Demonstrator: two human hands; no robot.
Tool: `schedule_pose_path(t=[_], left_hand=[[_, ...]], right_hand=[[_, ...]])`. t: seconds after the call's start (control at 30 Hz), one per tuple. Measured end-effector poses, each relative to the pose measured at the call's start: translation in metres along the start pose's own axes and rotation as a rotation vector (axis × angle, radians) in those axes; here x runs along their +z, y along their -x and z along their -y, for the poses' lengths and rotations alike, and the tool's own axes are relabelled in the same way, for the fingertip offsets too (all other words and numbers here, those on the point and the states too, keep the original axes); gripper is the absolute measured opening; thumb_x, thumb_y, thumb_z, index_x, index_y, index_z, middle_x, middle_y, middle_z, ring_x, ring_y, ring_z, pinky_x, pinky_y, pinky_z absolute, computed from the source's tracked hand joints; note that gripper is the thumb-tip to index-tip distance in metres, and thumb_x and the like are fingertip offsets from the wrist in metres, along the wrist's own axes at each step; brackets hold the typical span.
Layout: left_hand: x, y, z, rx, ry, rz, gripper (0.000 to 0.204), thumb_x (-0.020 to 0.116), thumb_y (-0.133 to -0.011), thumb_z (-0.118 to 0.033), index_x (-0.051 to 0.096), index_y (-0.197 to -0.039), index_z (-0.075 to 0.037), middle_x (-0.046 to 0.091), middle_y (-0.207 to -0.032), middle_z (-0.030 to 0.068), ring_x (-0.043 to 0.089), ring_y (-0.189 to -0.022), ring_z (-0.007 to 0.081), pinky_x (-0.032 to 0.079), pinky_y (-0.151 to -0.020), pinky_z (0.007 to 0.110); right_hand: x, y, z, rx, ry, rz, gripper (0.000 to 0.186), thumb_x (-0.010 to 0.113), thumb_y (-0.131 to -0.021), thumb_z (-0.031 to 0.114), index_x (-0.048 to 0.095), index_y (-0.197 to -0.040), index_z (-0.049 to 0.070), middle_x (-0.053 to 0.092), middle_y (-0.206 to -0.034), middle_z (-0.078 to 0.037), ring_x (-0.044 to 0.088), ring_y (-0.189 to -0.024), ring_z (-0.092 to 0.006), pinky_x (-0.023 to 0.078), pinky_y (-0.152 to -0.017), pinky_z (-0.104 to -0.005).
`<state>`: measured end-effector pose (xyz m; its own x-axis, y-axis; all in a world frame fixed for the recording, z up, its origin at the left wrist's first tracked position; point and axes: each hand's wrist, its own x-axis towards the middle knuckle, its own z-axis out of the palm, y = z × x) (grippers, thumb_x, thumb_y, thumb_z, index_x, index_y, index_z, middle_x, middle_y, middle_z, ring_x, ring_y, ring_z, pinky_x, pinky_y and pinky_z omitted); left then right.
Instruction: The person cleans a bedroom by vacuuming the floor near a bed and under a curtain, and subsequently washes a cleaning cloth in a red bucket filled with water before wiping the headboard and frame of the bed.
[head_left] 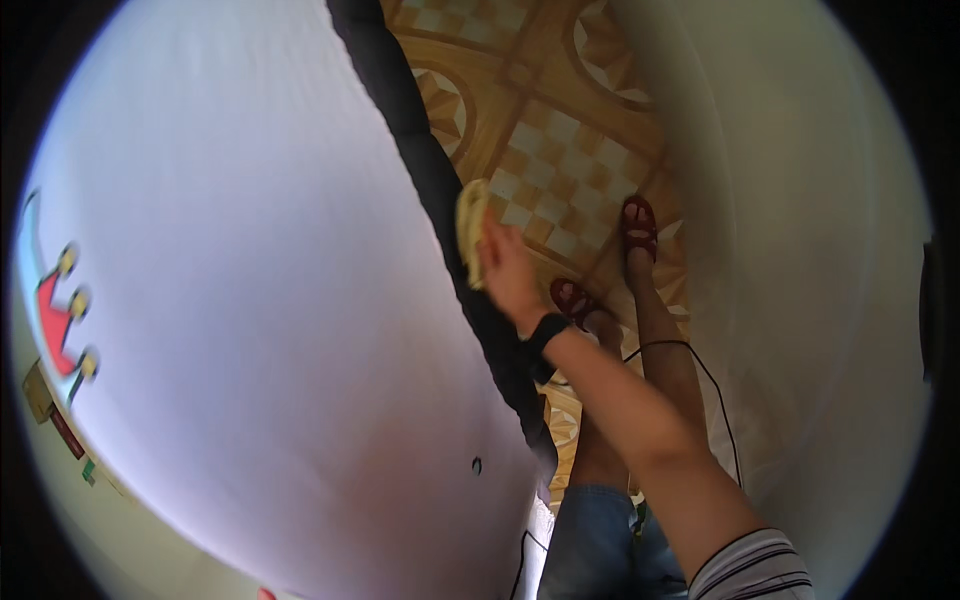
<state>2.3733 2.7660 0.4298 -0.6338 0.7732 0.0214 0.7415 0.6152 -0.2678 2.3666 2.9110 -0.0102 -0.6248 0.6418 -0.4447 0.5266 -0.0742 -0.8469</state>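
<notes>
My right hand [512,275], with a black band round its wrist, reaches in from the lower right. Its fingers press on a pale yellow pad [472,235], like a sponge or folded cloth, held at the uneven black edge strip [425,160] of a big white surface [270,280]. Motion blurs the fingers and the pad. A tiny pinkish-red bit [266,594] shows at the bottom rim; I cannot make out what it is. My left hand does not show.
Below lies a patterned brown floor [560,165], with my feet in dark red sandals [640,228]. A black cable [715,385] loops past my legs. On the right rises a pale wall-like surface [810,230]. A red crown-shaped decoration [55,325] is at the far left.
</notes>
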Motion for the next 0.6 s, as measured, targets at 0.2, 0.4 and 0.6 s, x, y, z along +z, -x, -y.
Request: schedule_pose_path(t=[0.2,0.4,0.6], left_hand=[[0.003,-0.011,0.031,0.34,-0.394,0.019,0.049,0.035,-0.097,-0.042,0.022,-0.142,-0.03,0.048,-0.12,0.0225,0.05,-0.1,0.04,0.038,-0.081,0.055],[0.021,-0.025,0.022,0.239,-0.22,0.032,0.048,0.035,-0.096,-0.042,0.024,-0.14,-0.028,0.048,-0.12,0.0228,0.049,-0.1,0.0395,0.037,-0.082,0.054],[0.029,-0.027,0.018,0.211,-0.158,0.033,0.047,0.035,-0.096,-0.043,0.026,-0.138,-0.025,0.047,-0.12,0.0232,0.048,-0.1,0.039,0.037,-0.082,0.054]], right_hand=[[0.044,0.055,-0.057,-0.007,0.04,-0.084,0.03,0.054,-0.088,0.017,0.055,-0.117,0.008,0.048,-0.111,-0.023,0.052,-0.102,-0.0396,0.046,-0.085,-0.0433],[0.051,-0.026,-0.107,0.462,-0.08,-0.021,0.029,0.049,-0.092,0.021,0.057,-0.115,0.006,0.052,-0.107,-0.024,0.054,-0.097,-0.0389,0.047,-0.084,-0.0414],[0.055,0.031,-0.179,0.636,-0.218,0.327,0.035,0.044,-0.093,0.023,0.06,-0.106,-0.005,0.061,-0.104,-0.026,0.059,-0.096,-0.0368,0.045,-0.083,-0.0385]])
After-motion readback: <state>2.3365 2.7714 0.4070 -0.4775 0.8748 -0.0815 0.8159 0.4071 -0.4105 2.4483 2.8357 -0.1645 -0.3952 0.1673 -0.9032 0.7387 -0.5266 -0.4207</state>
